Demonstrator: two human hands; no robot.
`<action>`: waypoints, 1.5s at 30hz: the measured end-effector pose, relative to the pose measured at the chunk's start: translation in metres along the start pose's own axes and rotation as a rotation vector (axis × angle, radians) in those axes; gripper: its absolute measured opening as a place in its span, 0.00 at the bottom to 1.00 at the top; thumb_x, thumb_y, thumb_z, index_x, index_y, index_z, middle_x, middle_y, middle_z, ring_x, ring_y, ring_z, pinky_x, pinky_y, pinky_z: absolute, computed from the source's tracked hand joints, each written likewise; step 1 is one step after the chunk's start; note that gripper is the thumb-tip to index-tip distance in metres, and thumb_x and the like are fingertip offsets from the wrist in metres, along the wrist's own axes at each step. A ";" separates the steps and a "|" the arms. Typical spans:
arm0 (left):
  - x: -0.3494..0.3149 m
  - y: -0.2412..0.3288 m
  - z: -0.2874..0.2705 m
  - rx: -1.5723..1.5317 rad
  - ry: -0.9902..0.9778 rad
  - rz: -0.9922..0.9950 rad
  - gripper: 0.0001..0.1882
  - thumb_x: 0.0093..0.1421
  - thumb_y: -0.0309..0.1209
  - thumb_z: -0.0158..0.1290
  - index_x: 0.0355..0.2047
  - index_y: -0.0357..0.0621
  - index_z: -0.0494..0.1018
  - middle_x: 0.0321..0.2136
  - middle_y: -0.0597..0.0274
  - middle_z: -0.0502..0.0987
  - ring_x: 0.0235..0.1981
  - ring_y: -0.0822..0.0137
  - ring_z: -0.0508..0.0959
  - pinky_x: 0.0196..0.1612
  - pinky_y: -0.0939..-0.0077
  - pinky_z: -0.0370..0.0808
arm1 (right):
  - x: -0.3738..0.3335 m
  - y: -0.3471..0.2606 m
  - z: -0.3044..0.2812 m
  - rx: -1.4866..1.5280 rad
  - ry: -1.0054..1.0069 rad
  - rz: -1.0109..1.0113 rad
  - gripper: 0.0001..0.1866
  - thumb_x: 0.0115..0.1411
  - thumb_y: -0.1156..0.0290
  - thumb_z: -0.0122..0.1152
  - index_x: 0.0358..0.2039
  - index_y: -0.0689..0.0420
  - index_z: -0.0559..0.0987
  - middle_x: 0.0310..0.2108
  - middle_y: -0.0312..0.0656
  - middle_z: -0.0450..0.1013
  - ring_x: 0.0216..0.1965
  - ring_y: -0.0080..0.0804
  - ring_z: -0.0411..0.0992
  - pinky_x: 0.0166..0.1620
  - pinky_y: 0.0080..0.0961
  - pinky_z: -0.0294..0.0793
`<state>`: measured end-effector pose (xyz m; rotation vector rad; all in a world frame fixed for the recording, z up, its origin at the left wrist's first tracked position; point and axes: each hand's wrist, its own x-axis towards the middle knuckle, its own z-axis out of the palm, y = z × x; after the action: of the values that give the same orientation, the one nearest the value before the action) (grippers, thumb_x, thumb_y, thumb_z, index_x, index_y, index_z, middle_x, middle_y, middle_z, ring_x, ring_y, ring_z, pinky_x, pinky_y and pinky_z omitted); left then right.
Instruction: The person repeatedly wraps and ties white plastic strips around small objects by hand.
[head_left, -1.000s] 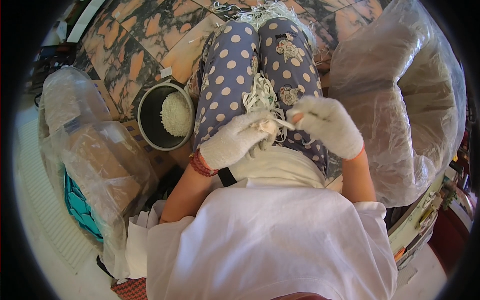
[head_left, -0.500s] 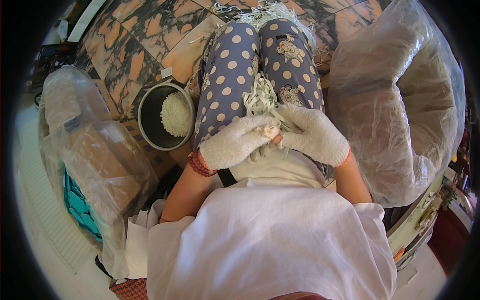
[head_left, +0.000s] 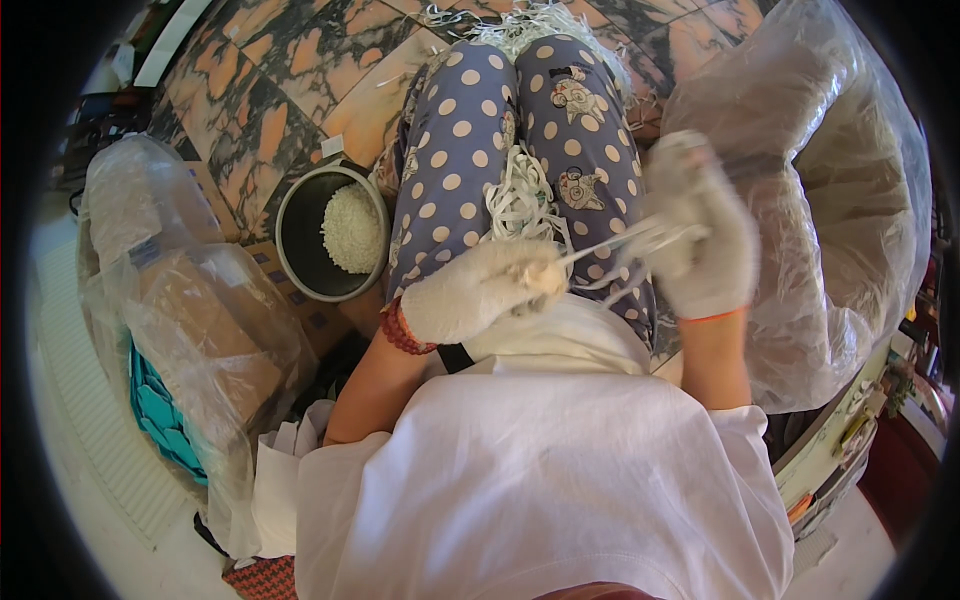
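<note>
Head view: the person sits with knees forward in blue polka-dot trousers (head_left: 460, 150), and both hands wear white knit gloves. The left hand (head_left: 480, 290) is closed in a fist over the lap, pinching one end of a thin white strip (head_left: 610, 245). The right hand (head_left: 700, 240) is raised toward the right side of the lap, fingers curled shut around the other end, so the strip runs taut and slanting between the two. The right hand is blurred, so its exact grip is hard to read.

A loose tangle of white strips (head_left: 520, 195) lies on the lap between the thighs, touching the trousers, and more lie by the feet at the top edge.

On the tiled floor (head_left: 290, 90) to the left stands a round metal pot (head_left: 330, 245) with a white heap inside. Clear plastic bags (head_left: 200, 320) sit at left, and a large clear bag (head_left: 840, 200) at right.

The step in hand looks like drawing one strip out straight from the pile; the next move would call for a steady, even pull with both ends held firm.
</note>
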<state>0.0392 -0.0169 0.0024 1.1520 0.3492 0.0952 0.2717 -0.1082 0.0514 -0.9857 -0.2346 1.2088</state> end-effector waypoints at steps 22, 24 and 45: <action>-0.084 -0.048 -0.103 -0.024 0.531 -0.134 0.11 0.70 0.32 0.44 0.31 0.45 0.71 0.20 0.76 0.64 0.17 0.83 0.59 0.20 0.85 0.50 | -0.063 -0.359 -0.303 -2.482 1.411 -0.820 0.15 0.67 0.71 0.51 0.50 0.60 0.80 0.39 0.43 0.79 0.37 0.34 0.76 0.44 0.30 0.77; -0.091 -0.055 -0.125 -0.204 0.628 -0.278 0.09 0.70 0.31 0.44 0.32 0.48 0.71 0.20 0.76 0.64 0.17 0.84 0.60 0.19 0.86 0.50 | -0.063 -0.365 -0.334 -2.479 1.407 -0.816 0.16 0.68 0.71 0.54 0.52 0.60 0.81 0.42 0.41 0.78 0.40 0.32 0.76 0.46 0.29 0.77; -0.035 -0.131 -0.164 1.181 1.048 -0.659 0.24 0.63 0.47 0.60 0.50 0.40 0.80 0.47 0.43 0.83 0.48 0.42 0.82 0.53 0.53 0.76 | 0.018 0.015 -0.005 -1.658 -0.133 -0.529 0.05 0.59 0.70 0.69 0.36 0.53 0.84 0.34 0.44 0.76 0.37 0.43 0.78 0.40 0.37 0.78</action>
<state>-0.0596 0.0646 -0.1675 2.0060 1.8759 -0.1261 0.2716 -0.0954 0.0318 -2.0190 -1.6531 0.3673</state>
